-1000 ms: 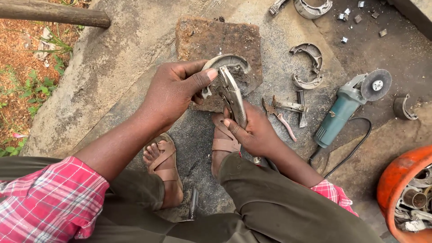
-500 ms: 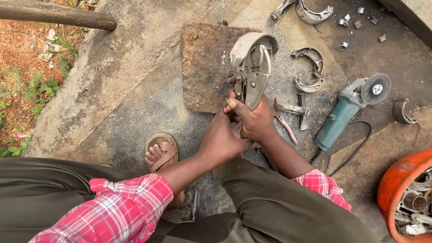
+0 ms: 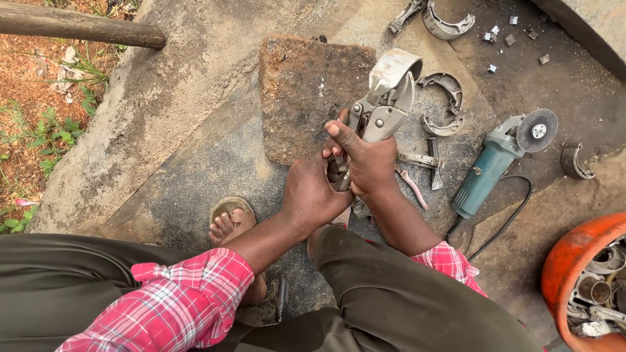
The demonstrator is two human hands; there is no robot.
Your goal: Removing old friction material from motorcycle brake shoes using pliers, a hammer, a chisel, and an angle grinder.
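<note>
While the rusty steel plate (image 3: pixel 306 91) lies flat below as an anvil, I see the locking pliers (image 3: pixel 378 114) raised over it, biting a curved brake shoe (image 3: pixel 394 65); right hand (image 3: pixel 365 160) and left hand (image 3: pixel 313 192) both pressed tight around the handles for leverage.

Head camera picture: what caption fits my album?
Both hands squeeze pliers clamped on a curved metal piece.
</note>
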